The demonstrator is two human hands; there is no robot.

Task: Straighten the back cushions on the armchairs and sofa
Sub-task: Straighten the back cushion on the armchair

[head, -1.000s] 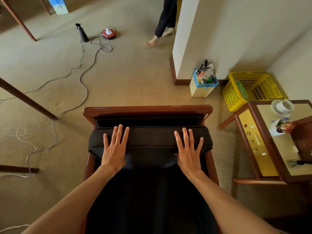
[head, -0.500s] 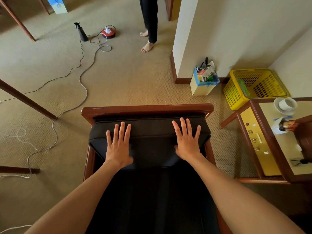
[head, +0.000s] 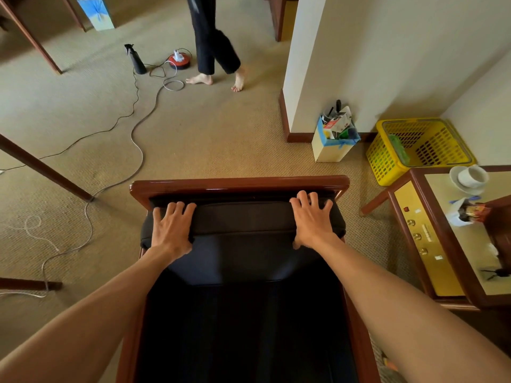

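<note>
Gripping the top edge of the back cushion (head: pixel 243 217) with both hands, I judge the step in hand to be seating it square against the armchair (head: pixel 237 183)'s wooden top rail. My left hand (head: pixel 171 230) has its fingers curled over the cushion's upper edge near the left corner, thumb under the front face; my right hand (head: pixel 312 219) does the same near the right corner, so each grip is clamped on the cushion. The cushion lies directly under both grips, its top just in front of the rail beyond my fingertips, its lower part running down toward me onto the dark seat. It looks roughly level between the two grips. Next, I think, calls for an even push from both sides, then letting go. Beyond my right grip stands a table (head: pixel 414 244) with a cup (head: pixel 471 175).
</note>
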